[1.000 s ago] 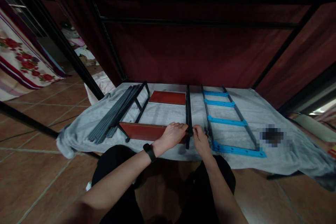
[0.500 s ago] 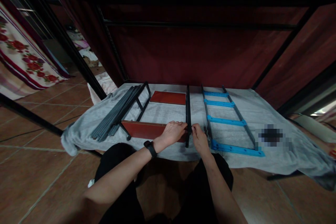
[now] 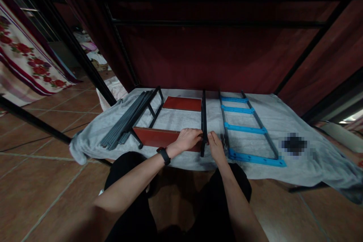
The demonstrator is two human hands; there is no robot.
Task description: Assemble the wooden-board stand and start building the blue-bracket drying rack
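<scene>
boards (image 3: 158, 137) lie between tubes (image 3: 124, 121) and rack (image 3: 245, 127).

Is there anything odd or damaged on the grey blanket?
Yes: the dark patch on the right is pixelated, so I cannot tell what it is. The black frame at the right hand shows no clear damage.

A reddish board (image 3: 155, 138) on edge apparently meets a black frame (image 3: 203, 117).

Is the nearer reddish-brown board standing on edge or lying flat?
On edge: the nearer board turns its broad face toward the camera, its thin edge running along the top.
</scene>
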